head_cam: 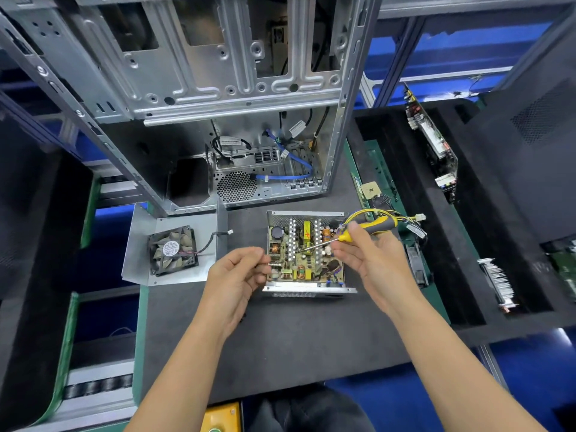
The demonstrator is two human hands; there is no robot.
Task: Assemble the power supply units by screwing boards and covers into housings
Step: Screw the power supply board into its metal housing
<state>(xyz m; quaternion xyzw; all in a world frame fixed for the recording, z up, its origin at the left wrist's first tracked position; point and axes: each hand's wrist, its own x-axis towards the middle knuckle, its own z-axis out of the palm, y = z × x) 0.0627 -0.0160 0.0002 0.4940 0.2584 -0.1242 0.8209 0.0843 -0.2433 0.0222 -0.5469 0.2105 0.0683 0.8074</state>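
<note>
An open metal power supply housing (308, 289) lies on the dark mat, with a green circuit board (304, 263) full of coils and heat sinks inside it. My right hand (364, 254) grips a yellow and black screwdriver (371, 229); its tip points down at the middle of the board. My left hand (240, 272) hovers at the housing's left edge, fingers curled together near the board; whether it pinches something small I cannot tell. The housing's cover (146, 244), with a black fan (173, 251) mounted on it, lies to the left.
A bare computer case (187, 88) stands behind the housing. Yellow and black cables (405, 218) trail off to the right. Black foam trays (467, 213) at the right hold circuit boards (433, 141) and a heat sink (498, 283). Green-edged conveyor frames (62, 353) run along the left.
</note>
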